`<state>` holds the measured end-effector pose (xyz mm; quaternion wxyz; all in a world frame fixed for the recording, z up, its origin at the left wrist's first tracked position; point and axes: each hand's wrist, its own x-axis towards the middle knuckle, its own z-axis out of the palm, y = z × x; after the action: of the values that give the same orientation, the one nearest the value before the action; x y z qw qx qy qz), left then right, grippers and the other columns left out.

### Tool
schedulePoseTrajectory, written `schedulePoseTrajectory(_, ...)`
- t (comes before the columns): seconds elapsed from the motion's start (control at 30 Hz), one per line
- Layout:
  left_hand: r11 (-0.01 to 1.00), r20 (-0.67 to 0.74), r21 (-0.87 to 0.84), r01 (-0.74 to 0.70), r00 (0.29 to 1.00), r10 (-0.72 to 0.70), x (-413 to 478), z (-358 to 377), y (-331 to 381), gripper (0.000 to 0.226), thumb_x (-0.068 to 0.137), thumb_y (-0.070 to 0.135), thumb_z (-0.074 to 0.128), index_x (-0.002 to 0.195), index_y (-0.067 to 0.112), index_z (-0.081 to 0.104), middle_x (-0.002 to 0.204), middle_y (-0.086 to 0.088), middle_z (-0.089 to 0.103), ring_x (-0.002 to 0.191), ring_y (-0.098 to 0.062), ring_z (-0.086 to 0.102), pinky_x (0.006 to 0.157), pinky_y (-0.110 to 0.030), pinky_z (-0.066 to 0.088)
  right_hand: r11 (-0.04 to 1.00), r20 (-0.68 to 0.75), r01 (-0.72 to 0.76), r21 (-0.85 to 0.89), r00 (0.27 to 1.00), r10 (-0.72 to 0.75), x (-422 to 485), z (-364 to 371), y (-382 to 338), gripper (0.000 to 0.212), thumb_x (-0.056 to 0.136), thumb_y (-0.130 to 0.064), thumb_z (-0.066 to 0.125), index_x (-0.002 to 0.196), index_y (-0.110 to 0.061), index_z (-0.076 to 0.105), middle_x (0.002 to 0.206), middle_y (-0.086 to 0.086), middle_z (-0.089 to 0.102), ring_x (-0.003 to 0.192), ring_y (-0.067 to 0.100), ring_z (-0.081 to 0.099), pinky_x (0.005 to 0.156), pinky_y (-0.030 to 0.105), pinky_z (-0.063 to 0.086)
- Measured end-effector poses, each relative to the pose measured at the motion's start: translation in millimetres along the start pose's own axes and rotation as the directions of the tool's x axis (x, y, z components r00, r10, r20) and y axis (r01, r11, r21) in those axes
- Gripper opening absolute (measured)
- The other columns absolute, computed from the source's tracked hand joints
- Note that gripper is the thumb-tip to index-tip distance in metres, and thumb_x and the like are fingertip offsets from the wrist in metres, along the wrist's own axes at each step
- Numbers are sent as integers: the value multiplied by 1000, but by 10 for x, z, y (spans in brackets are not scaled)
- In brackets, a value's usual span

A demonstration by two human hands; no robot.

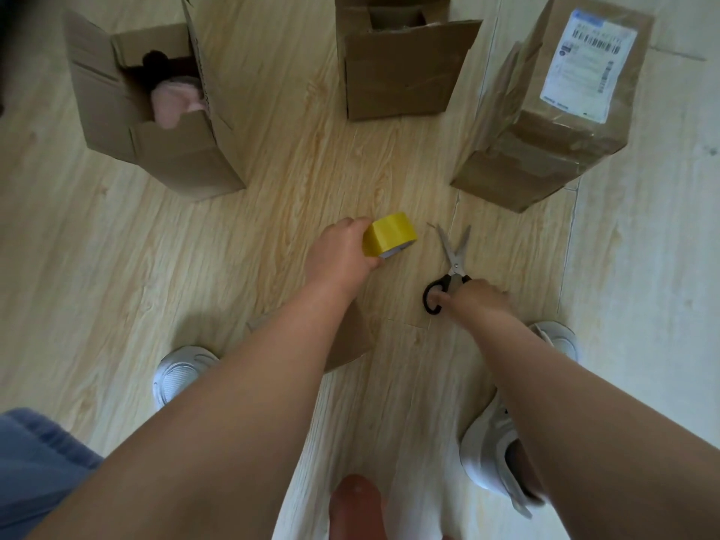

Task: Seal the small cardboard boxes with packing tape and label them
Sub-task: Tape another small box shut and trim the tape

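Down near the wooden floor (272, 169), the left hand (341, 255) grips a yellow tape roll (391, 233), fingers curled round its near side and the roll tilted on edge. Whether the roll touches the floor cannot be told.

Just to the right, the right hand (477, 300) holds the scissors (454, 251) by their black handles, with one finger through a loop. The blades stand apart in a narrow V, pointing away from the person and lying flat on the floor.

Three cardboard boxes stand farther off in a row. The left box (171, 153) is open, its flaps up, with something pink (175, 101) inside. The middle box (401, 83) is open too, one flap hanging down its front. The right box (545, 142) is shut, wrapped in clear tape, and carries a white label (588, 68) with barcodes on top. All three stand well apart from the tape roll and the scissors.

A flat piece of cardboard (350, 337) lies on the floor, partly hidden under the left forearm. A white shoe (179, 374) shows at the lower left.
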<state>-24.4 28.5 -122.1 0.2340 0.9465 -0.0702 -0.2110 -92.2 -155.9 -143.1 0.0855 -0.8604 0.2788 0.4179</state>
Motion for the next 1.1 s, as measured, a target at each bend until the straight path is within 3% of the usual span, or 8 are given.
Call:
schedulePoseTrajectory(0.1, 999, -16, 32, -21, 1000, 21, -15, -11, 15, 50, 79, 36, 77, 124, 20, 62, 111, -7, 63, 106, -28, 57, 76, -37, 46, 990, -12, 50, 132, 999, -48, -100, -86, -6, 44, 102, -42, 48, 124, -4, 56, 112, 10, 59, 108, 28, 59, 87, 35, 45)
schedulePoseTrajectory(0.17, 999, -26, 45, -31, 999, 32, -25, -28, 34, 51, 78, 39, 78, 123, 20, 63, 109, -6, 63, 105, -28, 57, 77, -38, 46, 931, -122, 54, 360, 992, -10, -160, -128, -26, 38, 101, -34, 52, 125, -5, 56, 122, 12, 58, 100, 25, 57, 77, 35, 44)
schedulePoseTrajectory(0.3, 996, -55, 73, -52, 997, 56, -71, -70, 74, 50, 79, 44, 77, 122, 22, 64, 106, -3, 63, 105, -25, 57, 74, -32, 39, 650, -401, 378, 659, 908, -122, -403, -231, -169, 46, 94, -45, 63, 131, -17, 58, 127, -4, 61, 114, 12, 56, 91, 30, 46)
schedulePoseTrajectory(0.4, 990, -82, 114, -87, 992, 97, -115, -101, 116, 49, 81, 49, 74, 123, 25, 63, 105, 2, 63, 105, -20, 57, 73, -27, 32, 588, -432, 467, 661, 877, -211, -544, -304, -297, 53, 87, -48, 72, 132, -22, 59, 127, -12, 60, 118, 5, 52, 96, 25, 41)
schedulePoseTrajectory(0.7, 973, -99, 176, -146, 981, 165, -138, -153, 180, 55, 81, 51, 72, 129, 26, 61, 111, 4, 64, 108, -18, 57, 79, -28, 37, 619, -467, 475, 625, 863, -191, -469, -343, -345, 30, 92, -32, 69, 119, -18, 72, 117, -5, 70, 112, 9, 61, 97, 33, 51)
schedulePoseTrajectory(0.9, 980, -74, 140, -141, 986, 152, -163, -184, 197, 57, 84, 41, 74, 137, 28, 55, 124, 5, 60, 118, -18, 53, 83, -29, 38, 583, -474, 452, 675, 871, -128, -438, -418, -358, 11, 95, -17, 65, 93, -14, 75, 82, -6, 67, 80, 7, 62, 68, 17, 48)
schedulePoseTrajectory(0.97, 989, -58, 85, -120, 990, 125, -152, -197, 170, 57, 84, 31, 75, 137, 28, 56, 124, 5, 61, 118, -19, 54, 88, -32, 42, 531, -414, 397, 748, 905, -95, -409, -417, -346, 11, 94, -15, 64, 86, -15, 71, 81, -6, 66, 82, 11, 64, 71, 19, 50)
schedulePoseTrajectory(1.1, 998, -22, -54, -39, 999, 38, -98, -209, 92, 61, 81, 18, 78, 138, 26, 57, 130, 2, 61, 119, -20, 56, 92, -31, 43, 213, -255, 260, 942, 966, -48, -349, -430, -279, 10, 89, -8, 67, 81, -9, 70, 86, 8, 73, 87, 19, 72, 89, 33, 58)
